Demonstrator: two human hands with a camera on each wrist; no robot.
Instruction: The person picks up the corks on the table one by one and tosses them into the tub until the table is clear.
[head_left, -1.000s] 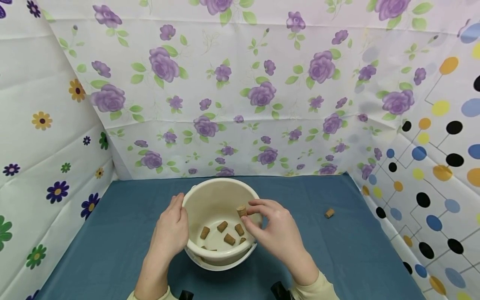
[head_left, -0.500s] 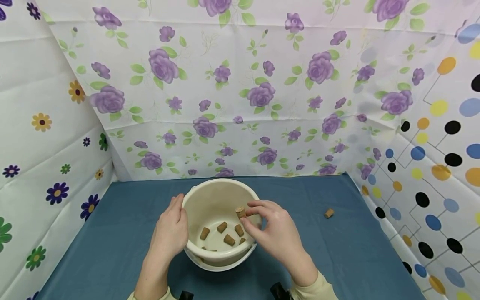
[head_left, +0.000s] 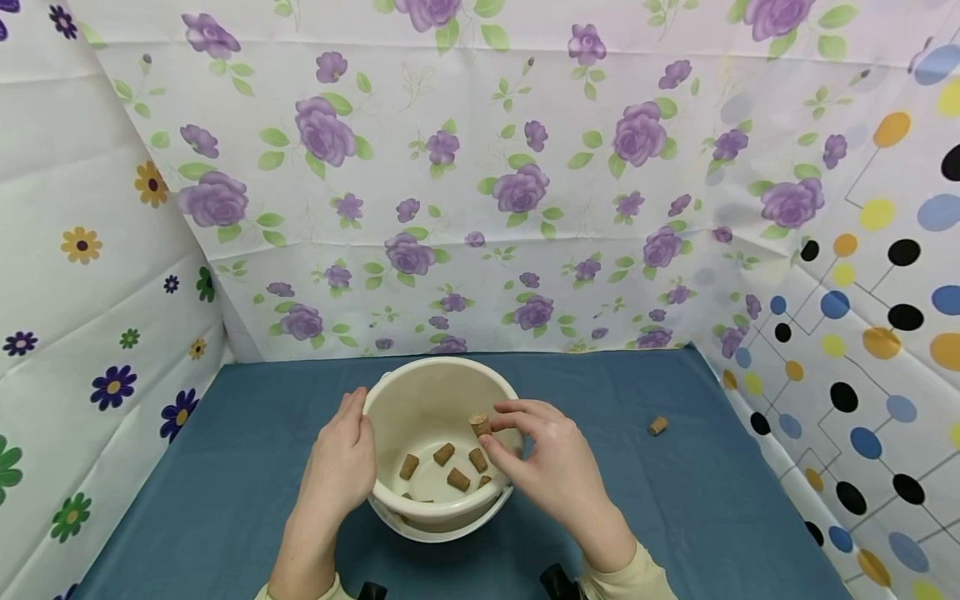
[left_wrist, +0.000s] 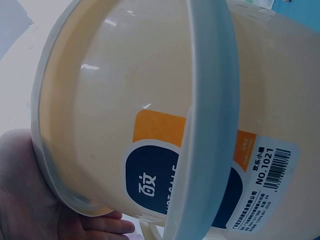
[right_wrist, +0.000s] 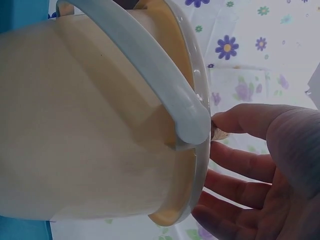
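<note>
A cream plastic bucket stands in the middle of the table, its mouth facing me. Several corks lie at its bottom. My left hand rests against the bucket's left side at the rim; in the left wrist view its fingers lie straight along the outside. With thumb and fingertips, my right hand pinches one cork just inside the right rim. In the right wrist view that cork is mostly hidden behind the rim.
Another cork lies alone on the blue tablecloth to the right. The bucket's pale handle hangs down at its near side. Patterned cloths close off the back and both sides.
The pinched cork has shifted very slightly left and down between the right fingertips. Both hands and the bucket stay in place.
</note>
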